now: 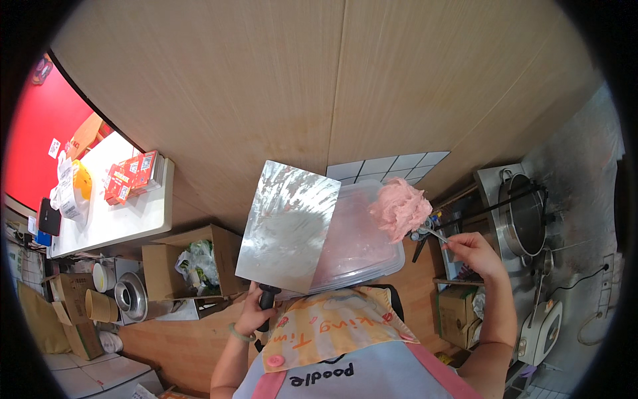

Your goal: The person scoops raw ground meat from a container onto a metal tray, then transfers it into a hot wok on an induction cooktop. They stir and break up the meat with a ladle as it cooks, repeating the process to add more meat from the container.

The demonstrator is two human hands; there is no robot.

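Note:
My left hand [251, 310] is closed around the black handle [267, 299] of a broad rectangular metal blade [289, 224]. Smears streak the blade's shiny face, mostly on its upper part. My right hand [473, 252] pinches the thin metal handle of a utensil [437, 233], probably a spoon. A big lump of pink paste, like minced meat [401, 207], clings to its end and hides the tip. Behind the blade and below the paste is a clear plastic container [356, 239], pinkish through its wall. Part of it is covered by the blade.
Ahead rises a wood-grain panel [249, 99]. To the left, a white counter [149, 219] bears printed cards [132, 174], above a cardboard box [157, 269] with bagged greens. At right are a large metal pot [528, 219], a white appliance [541, 331] and a box [456, 314].

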